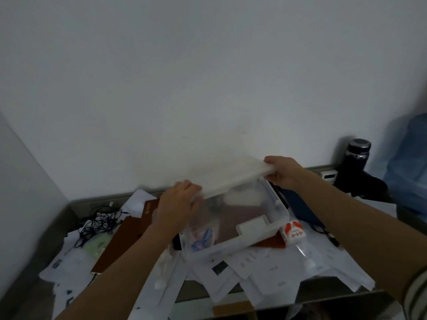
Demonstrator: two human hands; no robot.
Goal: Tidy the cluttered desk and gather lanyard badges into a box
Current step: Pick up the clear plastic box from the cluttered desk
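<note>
The left hand (179, 204) and right hand (284, 173) were apart, each gripping one end of the translucent lid (231, 179), which was tilted over the clear box (231, 247) just below and between them. The lid looked light, thin, slightly flexible and slick, so holding it by opposite edges seemed best. Lanyard badges (202, 239) lay inside, beneath the left wrist.

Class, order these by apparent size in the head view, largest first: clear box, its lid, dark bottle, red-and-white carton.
1. box and lid: alike; the lid is tilted and blurred, so unranked
2. bottle
3. carton, smallest though nearer the camera
</note>
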